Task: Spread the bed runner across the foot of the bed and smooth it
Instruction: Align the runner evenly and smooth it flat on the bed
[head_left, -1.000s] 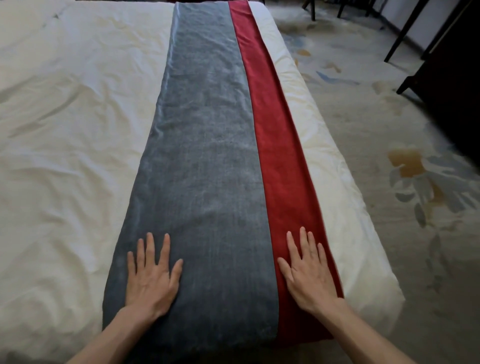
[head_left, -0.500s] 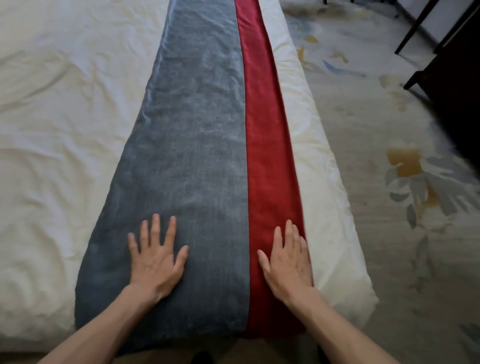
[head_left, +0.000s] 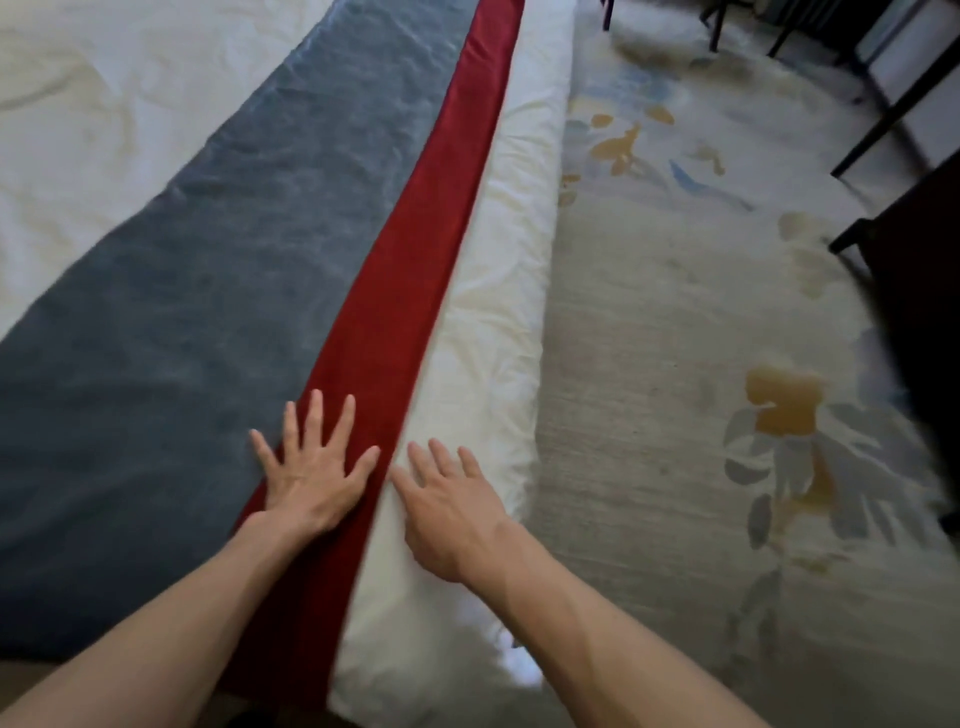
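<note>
A bedroom, most likely in a hotel. Shown by a wide bed (head_left: 104, 130) under a plain white duvet (head_left: 483, 322), lightly creased, and by a decorative runner (head_left: 234, 286) of grey plush cloth bordered with a red satin-like strip (head_left: 415, 260), laid flat close along the bed's right edge. Past that edge, a pale grey-beige carpet (head_left: 649, 338) printed with large flowers (head_left: 784, 410) in mustard, grey and blue. Further off, toward the bed's far right corner, thin dark furniture legs (head_left: 883, 119), perhaps of chairs, and beside them a dark cabinet side (head_left: 914, 291), blurred and cut off.
</note>
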